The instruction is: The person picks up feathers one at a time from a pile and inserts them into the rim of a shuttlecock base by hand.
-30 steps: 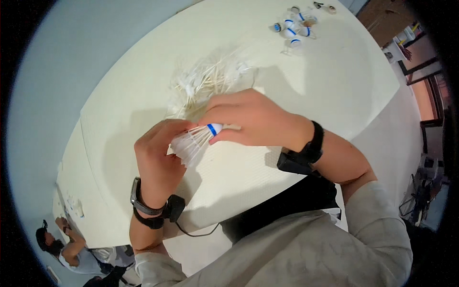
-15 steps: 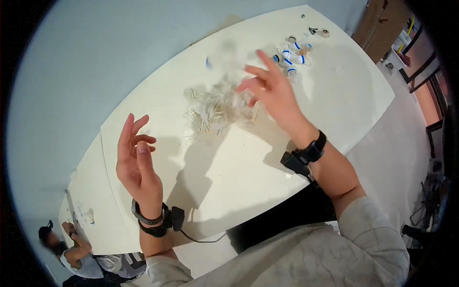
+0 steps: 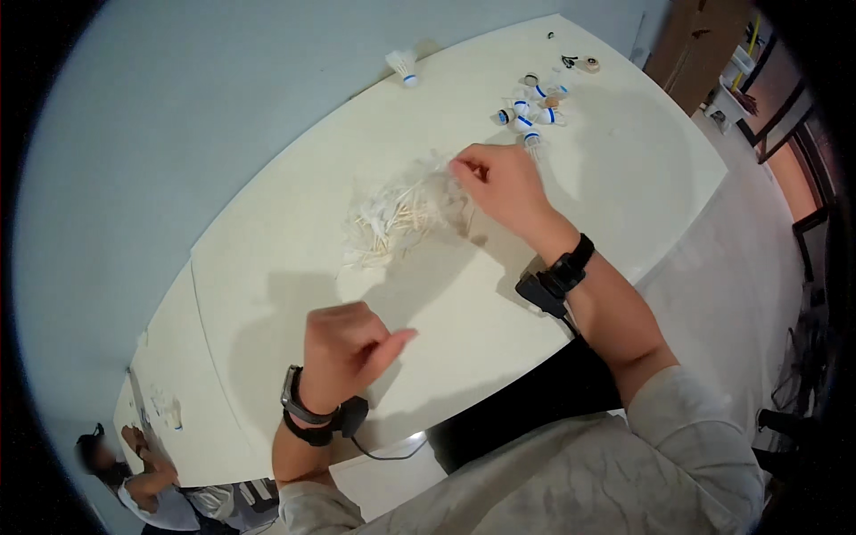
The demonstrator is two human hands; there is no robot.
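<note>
A loose pile (image 3: pixel 397 218) of thin pale sticks and wispy white bits, like shuttlecock feathers, lies on the white table. At its right edge is my right hand (image 3: pixel 506 185), the fingers drawn together in a pinch; whether they grip anything is hidden. Nearer to me, my left hand (image 3: pixel 346 349) hovers over the table with its fingers curled under and the thumb sticking out to the right. Nothing shows in it. A white shuttlecock (image 3: pixel 404 69) with a blue band rests at the table's far edge.
Several blue-banded shuttlecocks (image 3: pixel 526 114) lie bunched at the far right. Past them are a roll of tape (image 3: pixel 589 64) and a small dark thing beside it. Another person (image 3: pixel 152 481) is at the table's far left end, near more white items (image 3: pixel 166 408).
A shuttlecock that was blurred in mid-flight beyond the pile now rests at the far edge. Both hands have gone from spread fingers to closed; my left moved nearer and right, my right lowered to the pile.
</note>
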